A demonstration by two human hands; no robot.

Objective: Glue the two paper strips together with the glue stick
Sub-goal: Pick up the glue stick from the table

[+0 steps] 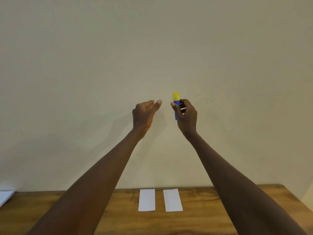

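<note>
We are holding the glue stick [176,103] upright in our right hand [186,116], raised before the wall. Its fingers [183,102] and thumb are curling round the blue barrel, and the yellow cap [175,96] is standing clear above them. Our left hand [144,114] is hovering just beside, fingers loosely curled, gripping nothing. The left paper strip [146,200] and right paper strip [172,200] are lying side by side, apart, on the worktop [211,209] below.
</note>
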